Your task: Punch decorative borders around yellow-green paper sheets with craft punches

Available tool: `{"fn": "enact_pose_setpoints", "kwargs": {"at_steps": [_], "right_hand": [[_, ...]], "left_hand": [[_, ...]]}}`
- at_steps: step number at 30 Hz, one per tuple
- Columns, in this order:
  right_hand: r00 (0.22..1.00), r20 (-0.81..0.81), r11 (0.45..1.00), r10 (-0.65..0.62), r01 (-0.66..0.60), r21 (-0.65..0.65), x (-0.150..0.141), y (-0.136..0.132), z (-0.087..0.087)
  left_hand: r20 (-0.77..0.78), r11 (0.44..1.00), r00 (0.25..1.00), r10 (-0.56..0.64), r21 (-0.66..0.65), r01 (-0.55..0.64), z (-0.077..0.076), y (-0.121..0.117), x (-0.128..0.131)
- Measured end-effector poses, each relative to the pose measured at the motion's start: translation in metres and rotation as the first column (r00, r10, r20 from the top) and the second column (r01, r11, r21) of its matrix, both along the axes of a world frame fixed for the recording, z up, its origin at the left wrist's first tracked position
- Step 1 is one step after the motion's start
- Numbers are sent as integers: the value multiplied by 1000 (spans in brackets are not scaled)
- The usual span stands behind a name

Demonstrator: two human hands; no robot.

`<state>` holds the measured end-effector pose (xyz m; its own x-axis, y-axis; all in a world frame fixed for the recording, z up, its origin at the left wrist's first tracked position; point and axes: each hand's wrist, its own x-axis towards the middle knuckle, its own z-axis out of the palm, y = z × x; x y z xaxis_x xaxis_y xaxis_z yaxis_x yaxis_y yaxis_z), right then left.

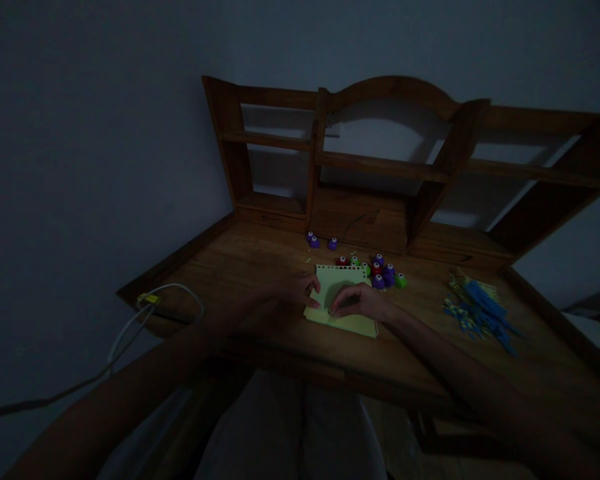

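Note:
A pale yellow-green sheet of paper (341,279) with a punched far edge lies on the wooden desk (240,267). My left hand (296,289) rests on its left edge with fingers curled down onto the paper. My right hand (361,301) presses on the sheet's near part, fingertips pinched together on a fold. Just beyond the sheet sits a cluster of small craft punches (380,272) in purple, red and green. Three more purple punches (320,241) stand farther back.
A pile of blue and yellow paper strips (477,307) lies at the right of the desk. A wooden shelf hutch (380,160) stands along the back. A white cable (145,313) with a yellow tag hangs over the desk's left edge. The room is dim.

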<state>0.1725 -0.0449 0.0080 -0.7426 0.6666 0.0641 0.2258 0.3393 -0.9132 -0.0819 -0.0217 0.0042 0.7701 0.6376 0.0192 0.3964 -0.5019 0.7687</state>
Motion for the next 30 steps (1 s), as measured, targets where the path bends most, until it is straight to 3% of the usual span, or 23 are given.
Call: {"fn": "enact_pose_setpoints", "kwargs": {"at_steps": [6,9,14,22,30], "right_hand": [[1000,-21,999,-20,21,28,1,2,1],[1000,-16,999,-14,15,36,-1,0,0],[999,-12,998,-31,32,63,0,1,-4],[999,21,998,45,-46,43,8,6,-6],[994,64,996,91,-92,4,21,0,-2]], "left_hand": [[-163,974,970,180,168,-152,2,-7,9],[-199,954,955,219,249,-167,-3,-5,13],[-180,954,958,222,244,-175,-10,-1,13],[-142,974,975,170,175,-145,-9,0,10],[-253,960,939,234,214,-182,-5,-3,17]]}}
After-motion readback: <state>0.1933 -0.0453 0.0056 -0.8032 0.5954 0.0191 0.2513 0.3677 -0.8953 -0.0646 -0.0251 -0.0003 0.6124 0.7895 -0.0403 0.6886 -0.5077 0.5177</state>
